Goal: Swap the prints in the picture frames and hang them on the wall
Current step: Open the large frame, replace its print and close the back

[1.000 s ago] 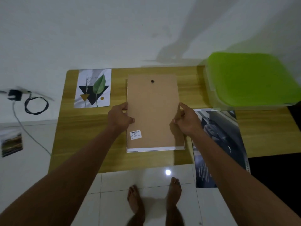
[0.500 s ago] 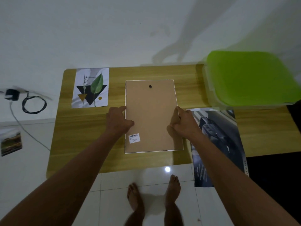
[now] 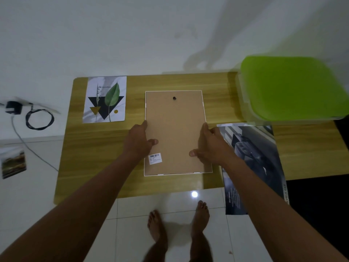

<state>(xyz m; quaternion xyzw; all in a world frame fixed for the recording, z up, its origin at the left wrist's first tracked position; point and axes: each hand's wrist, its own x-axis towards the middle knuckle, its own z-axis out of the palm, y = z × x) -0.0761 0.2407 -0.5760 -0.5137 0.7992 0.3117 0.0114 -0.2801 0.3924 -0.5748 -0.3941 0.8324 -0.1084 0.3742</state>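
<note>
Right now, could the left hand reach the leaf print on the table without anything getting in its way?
Probably yes: the left hand grips the left edge of the picture frame, and the leaf print lies flat nearby, with only bare table between them.

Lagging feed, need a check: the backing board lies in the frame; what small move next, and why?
Probably press the backing board flat into the white frame: left hand and right hand hold its side edges, thumbs on the board.
</note>
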